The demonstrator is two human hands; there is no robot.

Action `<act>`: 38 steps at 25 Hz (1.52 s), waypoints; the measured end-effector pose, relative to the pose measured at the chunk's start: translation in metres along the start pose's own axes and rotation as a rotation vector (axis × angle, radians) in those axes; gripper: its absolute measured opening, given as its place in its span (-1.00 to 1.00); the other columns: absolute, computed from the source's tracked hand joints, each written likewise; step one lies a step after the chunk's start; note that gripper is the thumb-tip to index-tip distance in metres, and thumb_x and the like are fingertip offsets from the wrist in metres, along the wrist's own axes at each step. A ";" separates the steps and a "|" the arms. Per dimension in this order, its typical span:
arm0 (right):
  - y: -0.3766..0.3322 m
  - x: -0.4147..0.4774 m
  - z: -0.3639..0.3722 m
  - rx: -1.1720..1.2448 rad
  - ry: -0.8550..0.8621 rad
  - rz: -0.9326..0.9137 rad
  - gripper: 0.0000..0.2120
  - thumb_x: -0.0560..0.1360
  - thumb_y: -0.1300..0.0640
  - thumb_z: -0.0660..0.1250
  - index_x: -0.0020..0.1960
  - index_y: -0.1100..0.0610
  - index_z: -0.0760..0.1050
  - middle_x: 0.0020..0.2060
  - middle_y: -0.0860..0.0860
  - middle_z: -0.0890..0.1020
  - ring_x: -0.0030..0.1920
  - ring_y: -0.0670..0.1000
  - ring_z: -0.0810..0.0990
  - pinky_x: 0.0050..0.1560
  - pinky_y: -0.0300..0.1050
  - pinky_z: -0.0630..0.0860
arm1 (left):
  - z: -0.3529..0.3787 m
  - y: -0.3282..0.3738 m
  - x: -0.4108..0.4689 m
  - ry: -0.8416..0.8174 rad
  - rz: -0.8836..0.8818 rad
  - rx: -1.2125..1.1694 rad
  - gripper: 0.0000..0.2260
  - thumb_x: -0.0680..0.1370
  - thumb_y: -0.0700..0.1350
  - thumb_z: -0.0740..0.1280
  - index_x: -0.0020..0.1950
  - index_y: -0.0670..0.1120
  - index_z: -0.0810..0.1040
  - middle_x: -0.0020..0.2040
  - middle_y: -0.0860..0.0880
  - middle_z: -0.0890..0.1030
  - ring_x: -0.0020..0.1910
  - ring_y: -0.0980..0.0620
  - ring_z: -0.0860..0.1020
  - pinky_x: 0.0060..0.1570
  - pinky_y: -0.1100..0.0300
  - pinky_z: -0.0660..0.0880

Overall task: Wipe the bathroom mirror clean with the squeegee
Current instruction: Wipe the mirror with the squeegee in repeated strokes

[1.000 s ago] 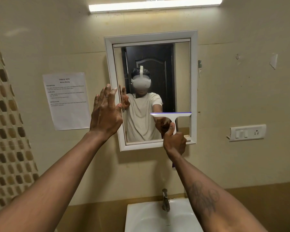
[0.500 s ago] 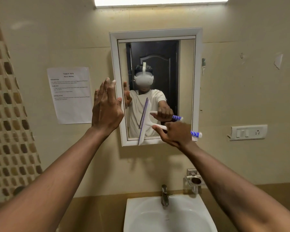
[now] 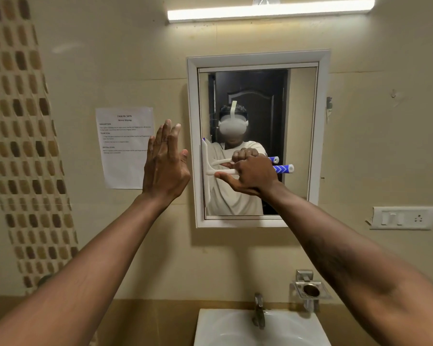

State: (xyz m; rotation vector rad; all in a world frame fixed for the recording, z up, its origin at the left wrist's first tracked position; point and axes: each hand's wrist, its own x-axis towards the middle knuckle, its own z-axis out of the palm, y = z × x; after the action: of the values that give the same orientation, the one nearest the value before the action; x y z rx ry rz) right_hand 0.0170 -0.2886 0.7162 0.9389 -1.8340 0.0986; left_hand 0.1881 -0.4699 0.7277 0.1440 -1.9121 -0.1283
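A white-framed mirror hangs on the beige wall above the sink. My right hand grips the handle of a white squeegee with a blue-patterned grip end. The handle lies level and the blade stands upright against the glass at the mirror's left edge. My left hand is raised flat with fingers together, just left of the mirror frame, holding nothing. The glass reflects a person with a headset and the squeegee.
A printed paper sheet is stuck on the wall to the left. Below are a white sink with a metal tap and a metal holder. A switch plate sits at the right, a tube light above.
The squeegee turned from blade-level to blade-upright and slid left to the mirror's left edge. My left hand stayed raised beside the frame. The view pulled back and shifted.
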 end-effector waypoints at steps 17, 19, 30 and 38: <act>0.015 0.027 0.022 0.022 0.003 0.026 -0.22 0.55 -0.54 -0.05 -0.32 0.07 0.54 -0.44 -0.01 0.50 -0.39 -0.04 0.47 -0.22 -0.09 0.49 | 0.019 -0.017 0.002 -0.008 -0.031 0.039 -0.46 0.63 -0.20 0.25 0.60 -0.11 0.22 0.66 -0.17 0.18 0.66 -0.12 0.12 0.63 -0.12 0.07; 0.010 0.029 0.026 0.003 -0.026 0.027 -0.24 0.56 -0.52 -0.06 -0.29 0.07 0.55 -0.42 -0.01 0.52 -0.36 -0.04 0.49 -0.19 -0.11 0.48 | 0.021 -0.014 0.002 -0.009 -0.028 0.045 -0.46 0.62 -0.20 0.26 0.60 -0.11 0.22 0.66 -0.18 0.19 0.66 -0.13 0.13 0.63 -0.14 0.09; 0.010 0.029 0.033 0.011 -0.065 0.036 -0.26 0.57 -0.50 -0.07 -0.28 0.07 0.53 -0.39 0.00 0.54 -0.37 -0.04 0.51 -0.20 -0.10 0.54 | 0.019 -0.021 0.001 -0.014 -0.029 0.061 -0.47 0.63 -0.20 0.27 0.59 -0.11 0.24 0.66 -0.17 0.19 0.66 -0.14 0.13 0.63 -0.13 0.08; 0.015 0.030 0.038 0.038 -0.049 0.017 -0.20 0.54 -0.53 -0.12 -0.30 0.07 0.54 -0.41 -0.01 0.54 -0.41 -0.06 0.51 -0.24 -0.11 0.57 | 0.014 -0.033 -0.002 -0.003 -0.066 0.081 -0.47 0.63 -0.21 0.27 0.60 -0.10 0.23 0.66 -0.15 0.18 0.66 -0.12 0.12 0.64 -0.09 0.05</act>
State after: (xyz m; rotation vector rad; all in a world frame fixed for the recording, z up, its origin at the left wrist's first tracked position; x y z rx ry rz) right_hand -0.0261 -0.3122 0.7282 0.9597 -1.8918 0.1226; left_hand 0.1767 -0.5014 0.7158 0.2620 -1.9170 -0.0952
